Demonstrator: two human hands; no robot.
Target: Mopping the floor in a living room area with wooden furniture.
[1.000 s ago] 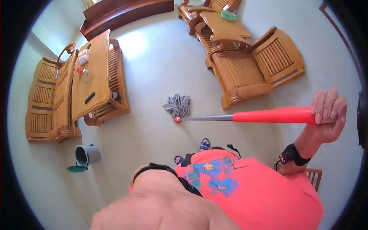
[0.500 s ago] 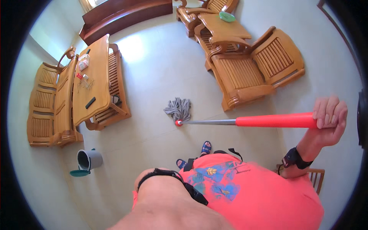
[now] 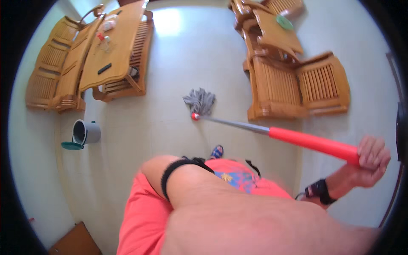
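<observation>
At the right, my right hand [image 3: 374, 160] is closed around the top end of a mop's red handle grip [image 3: 314, 145]. A dark strap with a small device circles that wrist. From the grip, a grey metal pole [image 3: 238, 124] slants left and down to the floor. There the mop head's grey strands [image 3: 199, 101] lie spread out beyond a red connector [image 3: 195, 116]. The strands point away from me. My left hand does not show in the picture. One blue sandal [image 3: 217, 151] on my foot is visible near the mop.
A grey bucket [image 3: 91, 132] with a green part [image 3: 72, 145] stands at the left. Behind it are a wooden coffee table [image 3: 117, 46] with small items and a wooden bench [image 3: 44, 80]. Wooden armchairs [image 3: 276, 85] and a side table [image 3: 276, 32] stand at the right.
The view has shifted, so the furniture and bucket sit higher in the picture. Relative to them, the mop head has come closer to me. The handle now slants, its grip end lower in view.
</observation>
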